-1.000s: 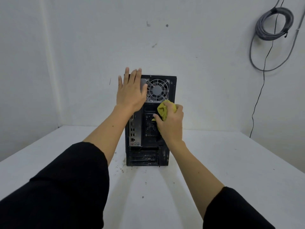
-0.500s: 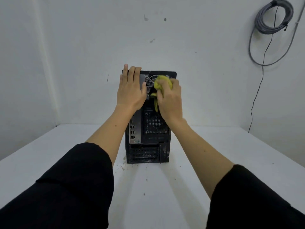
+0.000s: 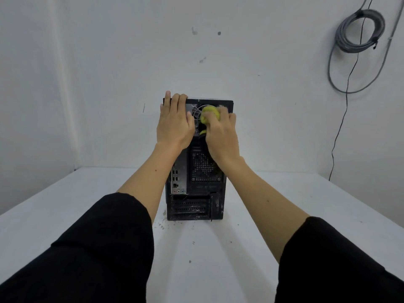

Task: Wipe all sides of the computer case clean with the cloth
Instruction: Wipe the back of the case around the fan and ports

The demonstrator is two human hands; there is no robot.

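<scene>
My right hand [image 3: 220, 136] is closed around the bunched yellow cloth [image 3: 210, 113] and presses it against the fan grille [image 3: 197, 110] at the top of the rear panel. My left hand [image 3: 175, 123] lies open and flat just beside it on the upper left of the computer case [image 3: 194, 189], fingers hooked over the top edge, holding nothing but the case steady. The case stands upright on the tabletop [image 3: 65, 206], rear panel toward me, directly below and beyond both hands. Risks as I judge them: cloth fibres could snag in the grille, and a hard pull to free them would rock the tall, narrow case; a push away from me without the left hand's brace could tip it toward the wall [image 3: 109, 62]. Below the right hand, the slot covers and port plate look sharp-edged; a fast downward swipe could catch knuckles or tear the cloth. Loose grit [image 3: 161, 225] lies at the base, below the left hand, and could be dragged back onto the panel. Open room: tabletop is bare and wide to either side of the hands and toward me, enough to turn the case. Beyond the hands, the gap to the wall I cannot gauge. A coiled cable [image 3: 360, 31] hangs far off to the right, well clear.
</scene>
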